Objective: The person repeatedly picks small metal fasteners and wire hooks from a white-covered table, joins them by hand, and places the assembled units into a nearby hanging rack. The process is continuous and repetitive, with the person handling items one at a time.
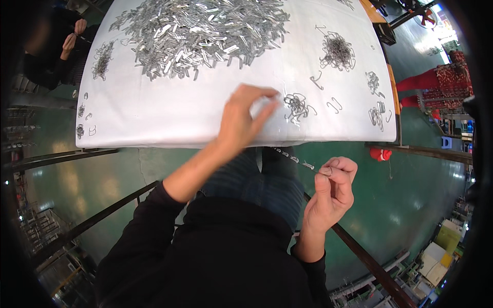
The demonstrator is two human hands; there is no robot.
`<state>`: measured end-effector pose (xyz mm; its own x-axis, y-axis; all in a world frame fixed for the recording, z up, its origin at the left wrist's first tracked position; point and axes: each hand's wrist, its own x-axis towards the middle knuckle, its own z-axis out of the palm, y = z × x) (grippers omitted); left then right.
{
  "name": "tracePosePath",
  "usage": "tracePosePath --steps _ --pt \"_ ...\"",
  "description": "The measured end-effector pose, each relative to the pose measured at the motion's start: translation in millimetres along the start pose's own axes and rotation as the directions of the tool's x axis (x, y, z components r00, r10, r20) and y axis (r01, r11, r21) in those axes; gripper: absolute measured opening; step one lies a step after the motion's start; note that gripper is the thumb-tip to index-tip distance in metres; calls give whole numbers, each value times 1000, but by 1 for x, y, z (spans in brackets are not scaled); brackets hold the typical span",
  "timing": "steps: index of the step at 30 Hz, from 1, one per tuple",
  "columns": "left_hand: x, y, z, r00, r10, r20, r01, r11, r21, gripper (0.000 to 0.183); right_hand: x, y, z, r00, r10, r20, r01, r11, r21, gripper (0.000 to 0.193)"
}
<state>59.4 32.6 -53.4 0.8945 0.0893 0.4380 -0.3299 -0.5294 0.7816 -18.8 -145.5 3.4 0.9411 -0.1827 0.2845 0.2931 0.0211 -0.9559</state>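
My left hand (pixel 245 115) is above the white tabletop (pixel 169 110), thumb and forefinger spread and slightly blurred, with nothing visible between them. Just right of its fingertips lies a small heap of bent wire hooks (pixel 297 107). My right hand (pixel 334 192), lower and in front of the table edge, pinches the end of a thin chain of small metal links (pixel 294 159). From those fingers the chain runs left and up toward the table edge, where its far end is hidden. Across the back of the table spreads a big pile of flat silvery metal pieces (pixel 205 33).
More wire hooks lie in a dark heap (pixel 338 51) at the right, small clusters (pixel 376 115) near the right edge, and another heap (pixel 102 60) at the left. Another person's hands (pixel 72 38) work at the far left. Metal bars (pixel 367 256) cross below the table.
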Motion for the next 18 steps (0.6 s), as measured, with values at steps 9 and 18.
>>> tracePosePath --steps 9,18 --pt "67 -104 25 1000 -3 4 0 784 621 14 -7 3 6 999 38 22 -38 999 -2 15" --pt "53 -40 -1 882 -367 296 368 928 54 16 -8 12 7 993 22 113 -7 991 -133 14"
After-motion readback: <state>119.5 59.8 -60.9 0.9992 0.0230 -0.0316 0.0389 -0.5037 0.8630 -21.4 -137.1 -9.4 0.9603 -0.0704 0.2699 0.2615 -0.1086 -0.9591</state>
